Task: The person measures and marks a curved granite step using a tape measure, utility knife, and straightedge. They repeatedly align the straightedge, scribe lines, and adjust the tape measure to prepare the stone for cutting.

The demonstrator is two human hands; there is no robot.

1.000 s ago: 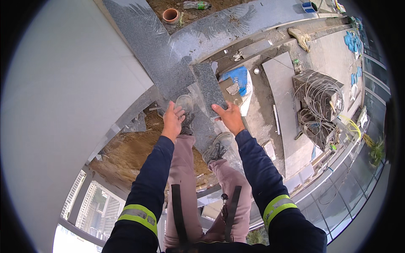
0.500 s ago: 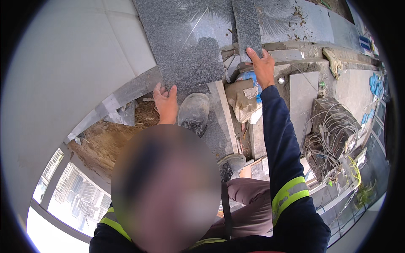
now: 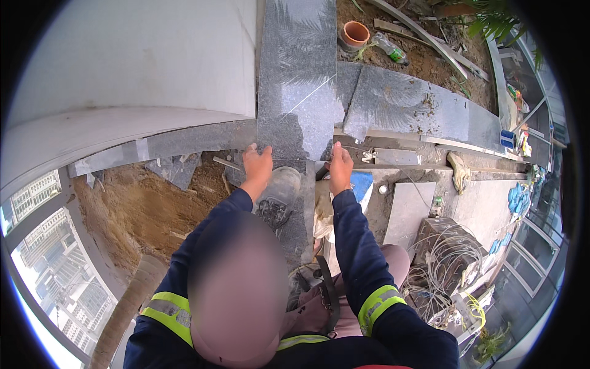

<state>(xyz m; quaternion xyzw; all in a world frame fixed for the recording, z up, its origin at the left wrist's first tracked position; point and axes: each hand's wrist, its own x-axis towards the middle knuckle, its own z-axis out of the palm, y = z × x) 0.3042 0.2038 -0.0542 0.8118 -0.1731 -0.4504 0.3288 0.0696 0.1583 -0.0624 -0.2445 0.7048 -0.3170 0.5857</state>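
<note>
A large grey speckled stone slab [image 3: 295, 117], partly darkened by a damp-looking patch, stretches away in front of me. My left hand [image 3: 257, 170] grips its near left corner, thumb toward the top face and some fingers hidden at the edge. At the near right corner, my right hand [image 3: 340, 170] holds the edge with bent fingers, partly out of sight. A narrower stone strip [image 3: 348, 83] lies against the slab's right side. Just below the slab's near edge is my dusty shoe [image 3: 284, 184].
Bare soil [image 3: 135, 203] lies to the left below a white wall [image 3: 153, 61]. On the right are a cloth-like bag [image 3: 458, 172], a flat grey panel [image 3: 410, 209] and tangled cable [image 3: 452, 261]. A terracotta pot [image 3: 355, 34] and plastic bottle [image 3: 391, 49] sit in the far bed.
My right hand has let go of the narrow stone strip and moved left to the large slab's near right corner. My left hand stays at the left corner. The view has shifted.
</note>
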